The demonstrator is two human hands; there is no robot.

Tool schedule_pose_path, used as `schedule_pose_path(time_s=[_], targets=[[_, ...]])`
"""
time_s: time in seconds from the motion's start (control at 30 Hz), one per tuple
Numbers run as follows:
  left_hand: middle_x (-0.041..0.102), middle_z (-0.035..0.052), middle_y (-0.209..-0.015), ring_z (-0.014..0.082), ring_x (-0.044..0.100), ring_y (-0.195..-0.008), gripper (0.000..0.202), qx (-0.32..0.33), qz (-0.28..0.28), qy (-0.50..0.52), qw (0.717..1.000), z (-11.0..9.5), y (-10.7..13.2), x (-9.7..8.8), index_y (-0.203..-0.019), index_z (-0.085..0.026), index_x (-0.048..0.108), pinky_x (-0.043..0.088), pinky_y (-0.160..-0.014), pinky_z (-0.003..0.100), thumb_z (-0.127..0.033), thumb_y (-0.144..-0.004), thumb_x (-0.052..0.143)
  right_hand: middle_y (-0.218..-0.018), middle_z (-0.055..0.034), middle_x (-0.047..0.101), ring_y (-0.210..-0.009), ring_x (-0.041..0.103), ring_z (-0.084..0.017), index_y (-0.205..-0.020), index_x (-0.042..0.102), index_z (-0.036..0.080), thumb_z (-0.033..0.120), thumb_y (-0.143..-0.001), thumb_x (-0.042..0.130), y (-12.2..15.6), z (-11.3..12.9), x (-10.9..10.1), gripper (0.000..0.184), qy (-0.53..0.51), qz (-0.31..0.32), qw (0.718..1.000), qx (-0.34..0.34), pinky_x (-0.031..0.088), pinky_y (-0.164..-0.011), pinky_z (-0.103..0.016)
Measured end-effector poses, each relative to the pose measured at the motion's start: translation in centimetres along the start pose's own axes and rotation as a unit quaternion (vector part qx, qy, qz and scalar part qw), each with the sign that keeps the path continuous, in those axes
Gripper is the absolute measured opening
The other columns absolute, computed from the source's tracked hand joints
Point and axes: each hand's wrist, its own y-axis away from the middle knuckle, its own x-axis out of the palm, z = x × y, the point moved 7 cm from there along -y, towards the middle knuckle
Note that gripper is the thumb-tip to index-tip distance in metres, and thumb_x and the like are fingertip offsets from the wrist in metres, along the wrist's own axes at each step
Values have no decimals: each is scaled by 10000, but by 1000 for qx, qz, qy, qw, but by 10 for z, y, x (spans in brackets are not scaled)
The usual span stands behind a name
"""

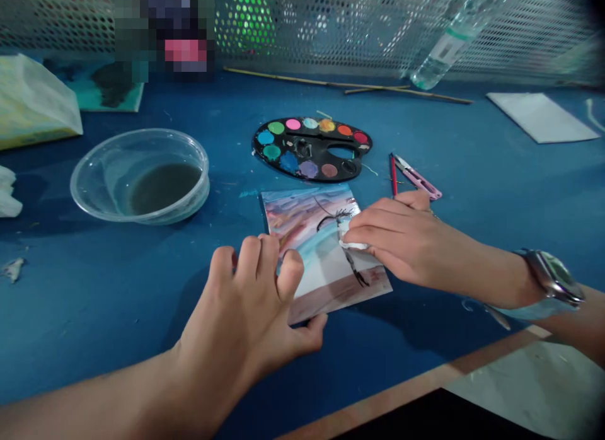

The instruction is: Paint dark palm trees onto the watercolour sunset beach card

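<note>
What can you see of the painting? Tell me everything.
The painting is a flat, four-sided panel, seemingly stiff, lying on the blue table. Streaks of blue, pink and brown flank a pale middle; dark, twig-like strokes run down its right half, and its upper right shines. The left hand overlaps its left side; the right hand holds a white wad against it.

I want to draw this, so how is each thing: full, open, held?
Left hand: fingers bent, at the painting
Right hand: pinching a white wad
White wad: crumpled, against the painting
Painting: flat, with black strokes
Palette: flat, holding paint
Bowl: uncovered, dark liquid inside
Bottle: top out of view
Pink cutter: lying flat
</note>
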Motion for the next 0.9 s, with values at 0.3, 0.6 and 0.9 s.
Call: schedule_pose_path(time_s=[0.3, 0.6, 0.9], targets=[[665, 236, -1012, 360, 621, -821, 554, 4, -11, -15, 1000, -2, -2, -1, -1007, -105, 643, 458, -595, 471, -598, -790, 514, -1100, -64, 767, -997, 647, -230, -1099, 647, 175, -68, -880, 463, 9, 6, -3, 374, -7, 11, 999, -49, 311, -850, -379], [656, 222, -954, 352, 628, -787, 524, 14, -18, -25, 999, -1, -3, -3, -965, -111, 643, 459, -573, 458, -586, -788, 514, -1061, -19, 766, -947, 633, -191, -1080, 649, 187, -68, -875, 494, 13, 14, -6, 362, -2, 41, 997, -69, 283, -808, -358], [650, 169, -915, 337, 651, -765, 681, 19, -11, -27, 999, 5, -2, -2, -1018, -91, 664, 493, -575, 465, -724, -771, 637, -1095, -32, 760, -951, 646, -229, -1102, 665, 281, 128, -1012, 504, 16, -3, -43, 239, -1, -41, 998, 51, 320, -834, -420]])
